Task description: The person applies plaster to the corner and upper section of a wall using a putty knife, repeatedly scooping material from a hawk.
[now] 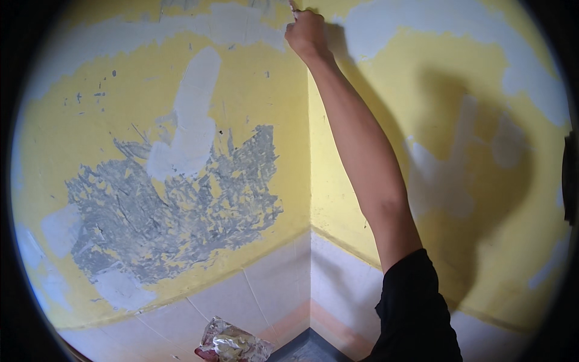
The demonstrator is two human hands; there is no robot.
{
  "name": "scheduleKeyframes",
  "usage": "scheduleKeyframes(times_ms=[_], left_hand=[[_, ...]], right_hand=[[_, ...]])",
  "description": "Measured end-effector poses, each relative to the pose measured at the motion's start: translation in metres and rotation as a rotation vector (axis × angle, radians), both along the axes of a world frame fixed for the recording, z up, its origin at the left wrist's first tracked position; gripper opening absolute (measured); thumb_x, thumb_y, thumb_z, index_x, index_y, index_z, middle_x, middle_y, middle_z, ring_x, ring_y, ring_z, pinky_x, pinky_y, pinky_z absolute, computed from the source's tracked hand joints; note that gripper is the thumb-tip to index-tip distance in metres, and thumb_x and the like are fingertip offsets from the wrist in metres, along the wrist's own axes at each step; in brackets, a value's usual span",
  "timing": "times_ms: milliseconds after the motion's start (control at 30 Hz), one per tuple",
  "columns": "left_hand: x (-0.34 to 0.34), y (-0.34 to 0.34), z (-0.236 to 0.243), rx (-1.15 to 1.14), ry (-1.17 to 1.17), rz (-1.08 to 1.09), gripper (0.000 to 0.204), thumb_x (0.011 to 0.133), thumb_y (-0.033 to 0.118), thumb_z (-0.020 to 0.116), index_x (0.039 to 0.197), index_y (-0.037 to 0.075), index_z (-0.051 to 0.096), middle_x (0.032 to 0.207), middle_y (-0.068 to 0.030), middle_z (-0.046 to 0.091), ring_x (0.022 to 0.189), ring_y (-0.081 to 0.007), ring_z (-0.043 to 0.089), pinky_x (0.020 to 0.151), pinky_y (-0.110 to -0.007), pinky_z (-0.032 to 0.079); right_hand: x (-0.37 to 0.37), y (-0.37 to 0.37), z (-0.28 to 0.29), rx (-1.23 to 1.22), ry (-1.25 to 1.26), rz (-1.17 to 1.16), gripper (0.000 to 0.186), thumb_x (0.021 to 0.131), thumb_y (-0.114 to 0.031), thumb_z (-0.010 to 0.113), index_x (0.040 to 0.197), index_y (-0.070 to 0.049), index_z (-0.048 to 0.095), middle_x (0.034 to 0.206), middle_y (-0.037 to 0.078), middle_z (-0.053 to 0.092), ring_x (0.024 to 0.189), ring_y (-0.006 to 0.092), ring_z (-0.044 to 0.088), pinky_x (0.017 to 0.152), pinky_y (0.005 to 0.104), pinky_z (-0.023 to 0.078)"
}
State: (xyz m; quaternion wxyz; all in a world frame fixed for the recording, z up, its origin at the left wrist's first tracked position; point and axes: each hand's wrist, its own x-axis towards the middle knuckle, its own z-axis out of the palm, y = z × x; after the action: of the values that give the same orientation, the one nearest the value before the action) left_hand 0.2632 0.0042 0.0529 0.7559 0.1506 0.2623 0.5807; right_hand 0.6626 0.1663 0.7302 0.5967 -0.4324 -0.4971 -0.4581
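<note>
My right hand (pixel 307 35) is raised high at the corner where two yellow walls meet, with the arm stretched up from the lower right. Its fingers are closed round a slim tool (pixel 294 8), whose far end is cut off by the upper edge, so its kind cannot be made out. Beside the hand, whitish filler patches (pixel 241 23) run along the upper left wall, and another smear (pixel 398 27) spreads over the right wall. At the bottom, a crumpled shiny plastic bag (pixel 232 342) holds something pale. My left hand is out of sight.
The left yellow wall (pixel 259 90) has a large scraped grey area (pixel 163 211) and a white filler streak (pixel 196 120). Pale tiles (pixel 277 271) cover the lower walls, above a dark ledge (pixel 310 347) in the corner. A shadow falls on the right wall (pixel 374 78).
</note>
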Motion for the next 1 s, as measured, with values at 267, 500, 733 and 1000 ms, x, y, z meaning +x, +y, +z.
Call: scheduleKeyframes(times_ms=[267, 500, 733, 1000], left_hand=[[0.005, -0.003, 0.006, -0.004, 0.001, 0.025, 0.050, 0.094, 0.051, 0.057, 0.118, 0.007, 0.058, 0.104, -0.0095, 0.066, 0.088, -0.0240, 0.065, 0.072, -0.039, 0.055], [0.009, -0.014, 0.016, 0.007, -0.026, 0.070, 0.049, 0.094, 0.049, 0.057, 0.118, 0.007, 0.058, 0.106, -0.0097, 0.066, 0.091, -0.0241, 0.065, 0.074, -0.040, 0.055], [0.018, -0.043, 0.080, 0.129, -0.214, 0.129, 0.047, 0.096, 0.049, 0.054, 0.119, 0.009, 0.058, 0.103, -0.0091, 0.067, 0.084, -0.0225, 0.066, 0.068, -0.038, 0.056], [0.049, -0.036, 0.089, 0.127, 0.014, 0.317, 0.044, 0.091, 0.030, 0.048, 0.127, 0.005, 0.055, 0.120, -0.0096, 0.065, 0.107, -0.0283, 0.064, 0.090, -0.042, 0.053]], right_hand=[[-0.009, 0.034, -0.083, -0.224, -0.206, -0.051, 0.012, 0.081, -0.006, 0.063, 0.088, -0.001, 0.070, 0.080, 0.026, 0.067, 0.077, 0.0396, 0.069, 0.072, 0.0440, 0.055], [-0.011, -0.089, -0.212, -0.386, -0.078, 0.354, 0.009, 0.089, -0.004, 0.063, 0.087, 0.004, 0.059, 0.057, 0.010, 0.044, 0.047, 0.0118, 0.041, 0.048, 0.0303, 0.035], [-0.044, -0.182, -0.360, -0.813, 0.244, 0.968, 0.011, 0.092, -0.008, 0.065, 0.099, 0.000, 0.069, 0.061, 0.002, 0.053, 0.055, 0.0015, 0.043, 0.048, 0.0219, 0.032], [-0.101, -0.234, -0.523, -1.044, -0.067, 1.182, 0.068, 0.081, 0.009, 0.064, 0.141, -0.022, 0.054, 0.134, 0.015, 0.061, 0.093, 0.0367, 0.069, 0.070, 0.0367, 0.058]])
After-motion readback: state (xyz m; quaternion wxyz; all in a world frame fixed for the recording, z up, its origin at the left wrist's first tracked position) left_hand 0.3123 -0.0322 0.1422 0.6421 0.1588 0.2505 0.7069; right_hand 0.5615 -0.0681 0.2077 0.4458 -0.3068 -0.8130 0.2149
